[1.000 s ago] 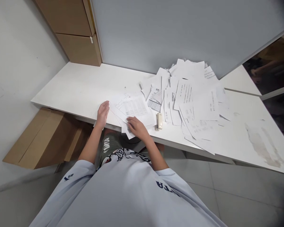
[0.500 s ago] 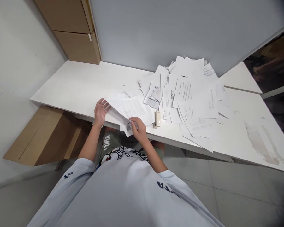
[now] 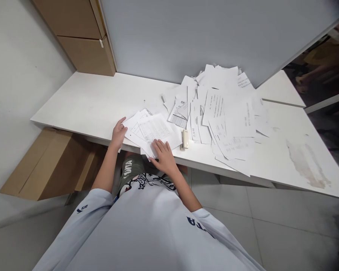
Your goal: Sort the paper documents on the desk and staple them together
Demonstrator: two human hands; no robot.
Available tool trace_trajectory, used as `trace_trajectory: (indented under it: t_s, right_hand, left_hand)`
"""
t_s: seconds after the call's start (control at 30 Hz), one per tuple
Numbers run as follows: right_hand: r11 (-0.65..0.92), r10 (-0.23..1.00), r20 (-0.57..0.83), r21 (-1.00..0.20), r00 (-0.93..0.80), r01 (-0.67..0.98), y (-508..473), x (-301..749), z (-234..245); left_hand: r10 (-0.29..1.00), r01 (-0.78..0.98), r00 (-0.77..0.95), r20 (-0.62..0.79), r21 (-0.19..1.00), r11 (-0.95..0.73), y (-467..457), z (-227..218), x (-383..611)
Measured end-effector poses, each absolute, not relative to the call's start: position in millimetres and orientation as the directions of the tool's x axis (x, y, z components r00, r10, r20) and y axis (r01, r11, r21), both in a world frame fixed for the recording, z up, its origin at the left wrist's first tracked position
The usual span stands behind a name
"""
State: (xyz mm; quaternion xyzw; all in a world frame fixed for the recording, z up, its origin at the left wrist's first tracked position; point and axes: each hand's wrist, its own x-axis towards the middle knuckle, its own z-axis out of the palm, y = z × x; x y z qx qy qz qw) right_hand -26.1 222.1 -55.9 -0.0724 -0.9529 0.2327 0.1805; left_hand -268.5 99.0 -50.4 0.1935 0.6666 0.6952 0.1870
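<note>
A small stack of printed sheets lies at the near edge of the white desk. My left hand rests against the stack's left edge, fingers curled at the paper. Flat on the stack's near corner lies my right hand, fingers stretched out and pressing the sheets down. A beige stapler lies just right of the stack. Beyond it spreads a big loose heap of papers.
A grey partition stands behind the desk. Cardboard boxes are stacked at the far left corner, and a flat cardboard box sits under the desk's left end. A smudged patch marks the desk at right.
My right hand went from pinching the stack's near corner to lying flat on it. My left hand shifted along the stack's left edge. The sheets were squared up.
</note>
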Motion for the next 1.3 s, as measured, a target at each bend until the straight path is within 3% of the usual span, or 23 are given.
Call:
trace_trajectory:
  t_s: [0.23, 0.43, 0.67, 0.87, 1.07, 1.17, 1.3]
  right_hand:
    - [0.886, 0.171, 0.246, -0.462, -0.954, 0.04, 226, -23, -60]
    - [0.836, 0.184, 0.256, -0.548, -0.949, 0.014, 233, -21, -58]
    - [0.88, 0.0, 0.379, -0.439, -0.926, -0.18, 229, -15, -46]
    - [0.827, 0.011, 0.405, -0.518, -0.914, -0.219, 223, -22, -55]
    - [0.766, -0.116, 0.375, -0.556, -0.92, -0.323, 218, -27, -56]
    - [0.825, -0.075, 0.34, -0.507, -0.938, -0.25, 220, -22, -54]
    - [0.904, 0.1, 0.315, -0.426, -0.944, -0.047, 223, -9, -51]
  left_hand:
    - [0.369, 0.421, -0.838, 0.402, 0.907, -0.031, 99, -47, -246]
    - [0.337, 0.497, -0.813, 0.474, 0.867, -0.02, 100, -37, -230]
    - [0.181, 0.157, -0.96, 0.214, 0.945, -0.286, 69, -60, -229]
    - [0.166, -0.036, -0.986, 0.014, 0.956, -0.292, 22, -70, -202]
    - [0.173, -0.094, -0.984, -0.048, 0.959, -0.267, 15, -82, -188]
    - [0.197, -0.15, -0.975, -0.104, 0.961, -0.231, 15, -85, -187]
    - [0.296, -0.231, -0.935, -0.196, 0.969, -0.09, 16, -79, -182]
